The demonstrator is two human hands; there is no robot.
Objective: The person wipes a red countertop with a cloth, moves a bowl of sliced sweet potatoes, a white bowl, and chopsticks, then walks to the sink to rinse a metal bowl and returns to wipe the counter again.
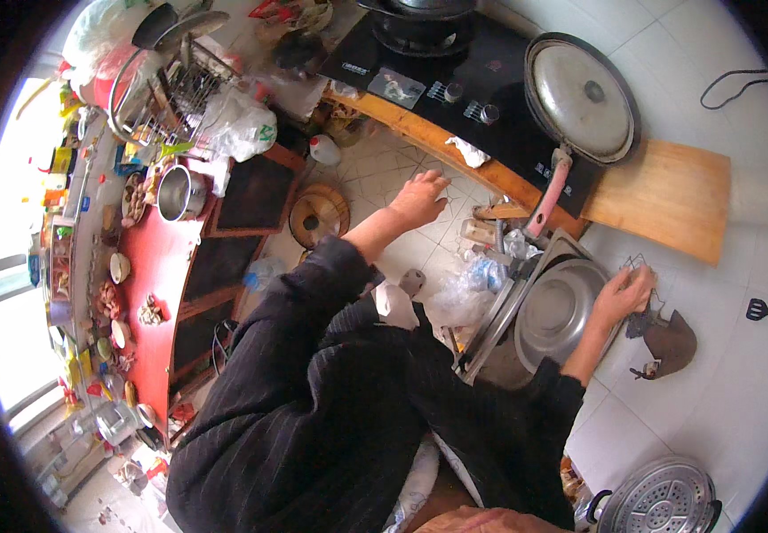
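My left hand [420, 200] hangs over the tiled floor in front of the cooktop's wooden edge, its fingers spread and nothing in them. On the right, my right hand [627, 291] is at a small wire rack [635, 261] by the wall, beyond the sink's far rim. Its fingers are bent, and what they touch or hold is unclear. Below that arm sits a metal basin [554, 313] in the sink. A brown cloth-like piece [671, 346] hangs beside the rack.
A lidded frying pan [583, 100] rests on the black cooktop [490, 73], its pink handle [549, 193] jutting over the edge. A wooden board [663, 200] lies beside it. A metal pot [181, 193] stands on the red counter [157, 266]. Plastic bags [464, 290] lie below.
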